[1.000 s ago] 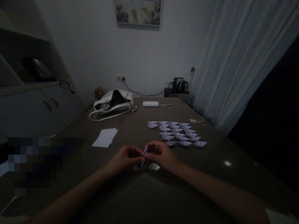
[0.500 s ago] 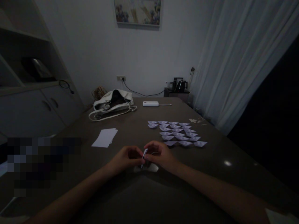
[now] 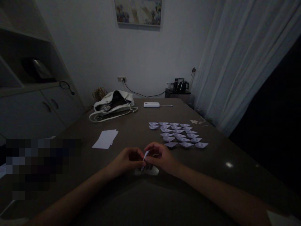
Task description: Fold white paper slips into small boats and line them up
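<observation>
Between my two hands is a small piece of folded white paper [image 3: 146,154], held up on edge just above the table. My left hand [image 3: 128,160] pinches its lower left side with thumb and fingers. From the other side, my right hand [image 3: 162,158] grips it near the top, thumb towards me. Parts of the paper are hidden by the fingertips. Right of centre, just beyond my right hand, several white folded paper boats [image 3: 180,138] stand in rows. To the left of my hands lies a small stack of white paper sheets [image 3: 105,139].
A white handbag [image 3: 115,105] rests at the far left of the dark table [image 3: 131,201]. A white power bank [image 3: 151,104] with a short cable lies at the back. Paper scraps [image 3: 197,121] are near the right edge. A blurred-out patch covers the left side.
Both hands keep their grip on the folded paper and have barely moved. The paper's tilt looks slightly different. Everything else stays where it was.
</observation>
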A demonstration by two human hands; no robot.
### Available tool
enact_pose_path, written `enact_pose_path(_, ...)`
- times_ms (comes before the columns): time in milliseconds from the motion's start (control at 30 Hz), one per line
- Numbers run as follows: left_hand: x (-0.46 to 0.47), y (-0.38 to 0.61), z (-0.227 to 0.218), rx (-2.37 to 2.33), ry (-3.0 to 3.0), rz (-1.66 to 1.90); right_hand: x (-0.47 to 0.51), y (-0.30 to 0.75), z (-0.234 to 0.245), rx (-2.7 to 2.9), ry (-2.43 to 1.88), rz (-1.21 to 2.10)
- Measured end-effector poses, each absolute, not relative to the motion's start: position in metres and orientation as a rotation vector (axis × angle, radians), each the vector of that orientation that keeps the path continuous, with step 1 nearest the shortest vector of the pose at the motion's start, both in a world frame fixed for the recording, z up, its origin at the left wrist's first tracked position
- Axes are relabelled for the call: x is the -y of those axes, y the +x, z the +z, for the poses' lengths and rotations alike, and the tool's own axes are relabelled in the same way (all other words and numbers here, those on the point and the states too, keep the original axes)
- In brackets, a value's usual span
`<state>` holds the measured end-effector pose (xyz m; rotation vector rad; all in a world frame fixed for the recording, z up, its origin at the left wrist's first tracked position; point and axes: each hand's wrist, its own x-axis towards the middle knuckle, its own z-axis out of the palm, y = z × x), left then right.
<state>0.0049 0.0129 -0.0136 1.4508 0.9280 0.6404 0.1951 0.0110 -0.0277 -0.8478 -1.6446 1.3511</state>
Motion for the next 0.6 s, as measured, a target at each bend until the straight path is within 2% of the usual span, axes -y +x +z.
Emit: enact_pose_path(600, -0.0120, 0.0070, -0.0140, -0.882, 1.412, 0.638, -0.0109, 0.1944, -0.0294, 1.656, -0.773, 1.370)
